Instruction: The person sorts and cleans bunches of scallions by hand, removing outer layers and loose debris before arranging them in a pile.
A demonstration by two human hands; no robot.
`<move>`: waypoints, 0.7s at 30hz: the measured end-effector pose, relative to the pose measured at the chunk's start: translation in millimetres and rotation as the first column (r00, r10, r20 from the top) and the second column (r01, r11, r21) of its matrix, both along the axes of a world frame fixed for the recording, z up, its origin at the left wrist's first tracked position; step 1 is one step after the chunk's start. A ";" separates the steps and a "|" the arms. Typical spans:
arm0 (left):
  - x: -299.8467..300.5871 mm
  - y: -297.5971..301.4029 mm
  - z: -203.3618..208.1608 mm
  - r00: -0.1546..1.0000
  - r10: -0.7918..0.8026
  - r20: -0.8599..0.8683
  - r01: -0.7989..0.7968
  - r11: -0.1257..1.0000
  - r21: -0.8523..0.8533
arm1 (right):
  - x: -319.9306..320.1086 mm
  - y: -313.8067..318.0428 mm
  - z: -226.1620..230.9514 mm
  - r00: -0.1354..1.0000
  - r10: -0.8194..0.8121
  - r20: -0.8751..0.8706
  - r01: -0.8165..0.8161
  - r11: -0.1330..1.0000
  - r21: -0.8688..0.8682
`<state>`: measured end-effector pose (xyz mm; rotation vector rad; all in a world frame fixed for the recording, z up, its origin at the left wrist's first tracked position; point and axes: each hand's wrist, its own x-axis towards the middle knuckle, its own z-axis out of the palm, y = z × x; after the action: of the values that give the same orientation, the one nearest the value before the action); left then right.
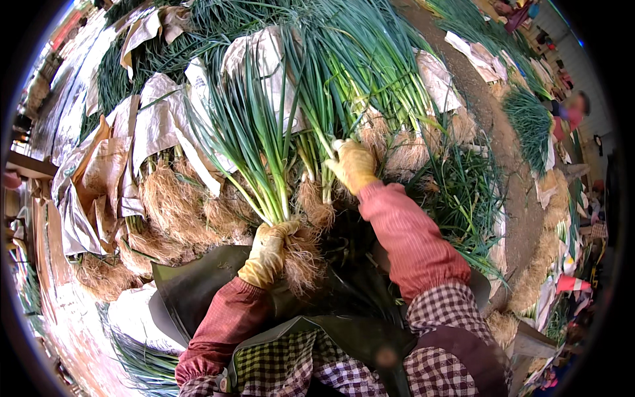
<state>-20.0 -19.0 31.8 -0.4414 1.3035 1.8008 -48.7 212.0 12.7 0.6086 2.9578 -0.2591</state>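
My left hand (267, 251), in a pale yellow work glove, is closed around the white lower stems of a bunch of green onions (266, 152). Its stringy brown roots (304, 258) hang beside the glove, and the long green leaves fan out away from me. Farther forward and to the right, my right hand (354, 165), gloved the same way, is closed on a green onion stalk (323, 132) at the edge of the heap. More green onions (390, 73) lie behind it with their roots toward me.
Several bundles wrapped in whitish sheets (159, 112) lie at the left, roots (169, 198) facing me. Loose green leaves (463, 192) are piled at my right, beside a dirt strip (522, 218). Another person (574, 109) is at the far right, near an orange cone (572, 284).
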 end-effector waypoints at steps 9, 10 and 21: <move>4.0 -9.8 -38.2 0.997 0.081 -0.013 -0.081 0.997 0.019 | 64.0 -113.7 -37.7 0.911 -0.127 -0.392 -0.169 0.753 -0.636; 4.5 -8.9 -38.1 0.997 0.058 -0.045 -0.059 0.998 -0.016 | 67.1 -115.8 -21.7 0.911 -0.045 -0.410 -0.182 0.849 -0.496; -11.2 -14.0 -8.6 0.978 0.163 -0.127 -0.159 0.986 0.045 | 184.3 -34.4 -22.3 0.806 0.464 0.368 -0.233 0.820 -0.523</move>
<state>-31.2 -33.0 23.2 -0.4269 1.3550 2.0133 135.6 177.6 -9.5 0.0225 2.3305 -0.6345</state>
